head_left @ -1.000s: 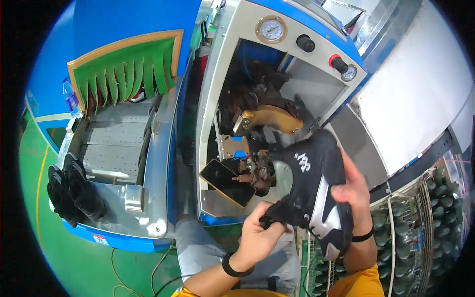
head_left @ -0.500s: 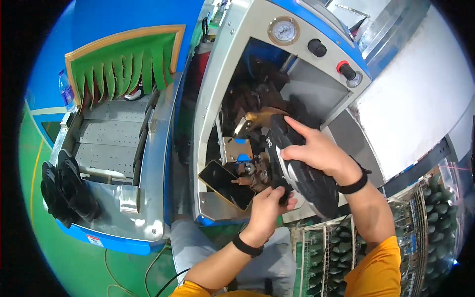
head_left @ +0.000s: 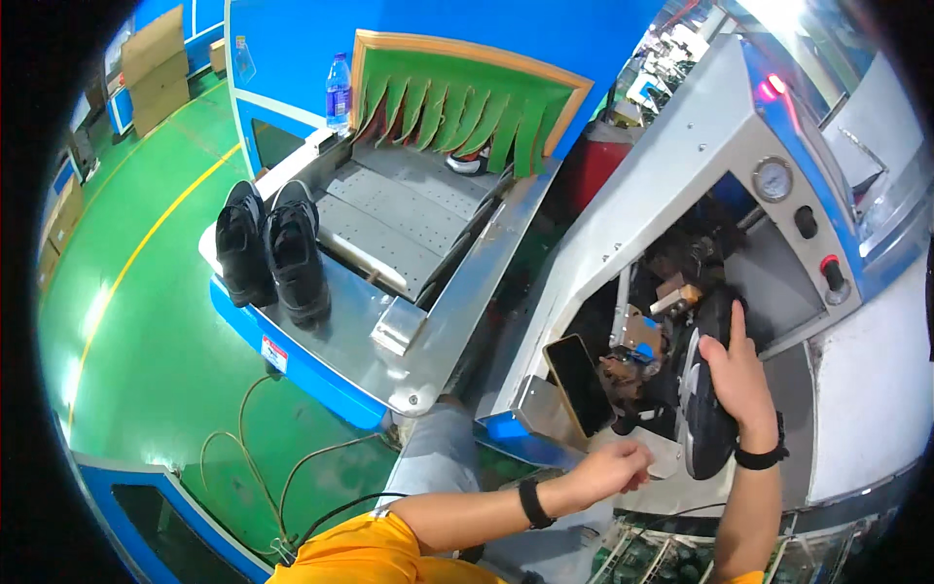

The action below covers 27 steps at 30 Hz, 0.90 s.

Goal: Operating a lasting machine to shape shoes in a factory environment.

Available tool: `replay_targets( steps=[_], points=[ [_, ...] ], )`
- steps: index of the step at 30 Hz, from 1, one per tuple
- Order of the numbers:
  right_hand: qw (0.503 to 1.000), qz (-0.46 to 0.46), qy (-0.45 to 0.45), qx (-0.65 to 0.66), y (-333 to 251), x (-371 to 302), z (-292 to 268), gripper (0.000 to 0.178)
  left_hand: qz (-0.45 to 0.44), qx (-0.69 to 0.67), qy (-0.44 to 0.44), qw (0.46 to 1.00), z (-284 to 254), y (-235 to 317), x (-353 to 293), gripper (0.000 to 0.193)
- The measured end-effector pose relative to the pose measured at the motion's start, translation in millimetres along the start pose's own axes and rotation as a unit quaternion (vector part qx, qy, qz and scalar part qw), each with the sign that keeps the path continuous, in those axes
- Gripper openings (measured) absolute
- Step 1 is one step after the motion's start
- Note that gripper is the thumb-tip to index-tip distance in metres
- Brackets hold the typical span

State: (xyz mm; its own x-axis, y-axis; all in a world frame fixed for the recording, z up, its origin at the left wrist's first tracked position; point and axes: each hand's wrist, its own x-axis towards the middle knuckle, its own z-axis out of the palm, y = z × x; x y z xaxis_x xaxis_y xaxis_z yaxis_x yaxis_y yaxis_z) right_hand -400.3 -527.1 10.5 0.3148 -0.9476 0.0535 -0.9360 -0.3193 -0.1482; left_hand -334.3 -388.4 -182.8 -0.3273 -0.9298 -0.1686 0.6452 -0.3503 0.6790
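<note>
A black shoe with a white and grey midsole stands on end in front of the machine's opening. My right hand is closed around it, thumb on the near side and index finger stretched along it. My left hand is apart from the shoe, below the phone, its fingers curled together with nothing visible in them. A dark-screened phone leans at the machine's lower left edge. Inside the machine, brownish metal parts and a brass-coloured piece sit beside the shoe, which hides some of them.
Left of me, a conveyor runs under a green strip curtain. A pair of black shoes stands on its metal end. A water bottle is beside the curtain. The machine front carries a gauge and knobs. Wire racks are below.
The view has swung left, bringing more conveyor and floor into sight. My left hand has let go of the shoe's dark part and moved away; my right hand still holds the shoe.
</note>
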Motion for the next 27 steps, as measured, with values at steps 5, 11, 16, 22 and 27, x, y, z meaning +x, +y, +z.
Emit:
replay_targets(
  steps=[5,11,16,22,27],
  points=[
    [0.986,-0.017,0.163,0.004,-4,-25,-7,0.086,-0.019,0.086,-0.035,0.995,21,-1,-29,0.023],
    [0.951,-0.128,0.276,0.053,8,-110,21,0.092,-0.037,0.121,-0.043,0.991,30,9,-68,0.026],
    [0.938,-0.129,0.32,0.018,35,-213,55,0.101,-0.002,0.088,-0.067,0.994,18,14,-95,0.049],
    [0.955,-0.282,0.094,-0.008,41,-303,34,0.068,-0.093,-0.126,-0.159,0.975,15,7,-122,0.087],
    [0.863,-0.107,0.053,0.491,51,-281,60,0.107,-0.158,0.152,-0.031,0.975,-1,10,-119,0.045]
  ],
)
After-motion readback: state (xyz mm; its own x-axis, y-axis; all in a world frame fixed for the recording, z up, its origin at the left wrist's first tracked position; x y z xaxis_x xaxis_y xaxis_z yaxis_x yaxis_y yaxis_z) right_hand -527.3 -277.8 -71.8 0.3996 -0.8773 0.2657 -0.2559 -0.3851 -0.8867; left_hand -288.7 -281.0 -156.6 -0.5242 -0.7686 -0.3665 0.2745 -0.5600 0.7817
